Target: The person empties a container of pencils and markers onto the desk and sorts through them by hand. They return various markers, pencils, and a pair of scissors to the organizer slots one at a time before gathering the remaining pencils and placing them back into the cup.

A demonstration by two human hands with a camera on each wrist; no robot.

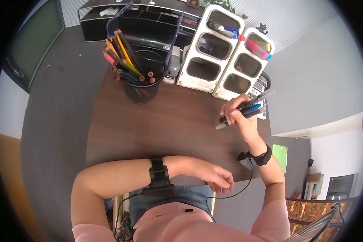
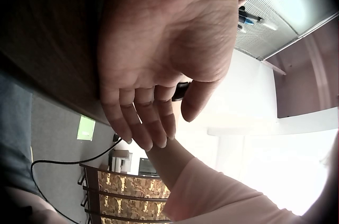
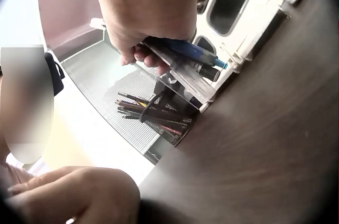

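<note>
Over the right part of the brown desk, my right hand grips a bunch of pens. One is dark with a bright blue end; another has a clear cap. In the right wrist view the pens stick out of the hand side by side, near the white organizer. My left hand lies at the desk's front edge, fingers loosely bent over it. The left wrist view shows its palm with nothing held.
A black mesh cup full of colored pencils stands at the back left, beside a grey stapler. Two white organizers have pens and highlighters in their top compartments. A cable runs from my right wrist past the desk's front edge.
</note>
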